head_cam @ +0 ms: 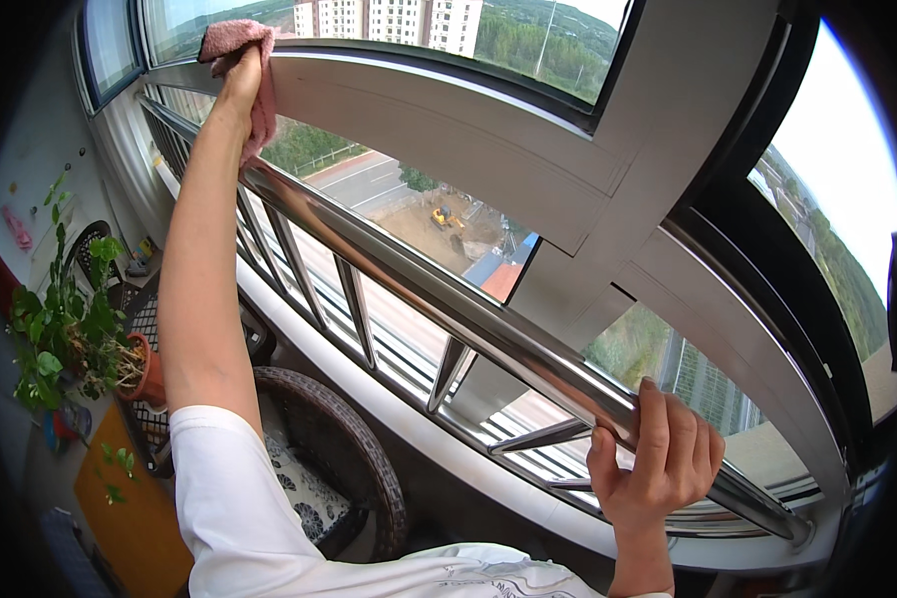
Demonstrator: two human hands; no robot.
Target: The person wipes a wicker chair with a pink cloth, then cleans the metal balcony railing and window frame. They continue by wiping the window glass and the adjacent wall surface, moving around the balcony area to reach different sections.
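Observation:
My left hand is stretched out to the upper left, closed around a pink fluffy cloth. The cloth lies at the lower edge of the window frame, and part of it hangs down towards the railing. My right hand grips the shiny metal handrail at the lower right, thumb on the near side and fingers over the top. Metal bars run from the handrail down to the white sill. Behind the rail are window panes.
At the left, a potted plant stands on a dark lattice surface. A woven chair with a patterned cushion sits below my left arm. An orange-brown panel lies lower left. Outside, a yellow excavator stands far below.

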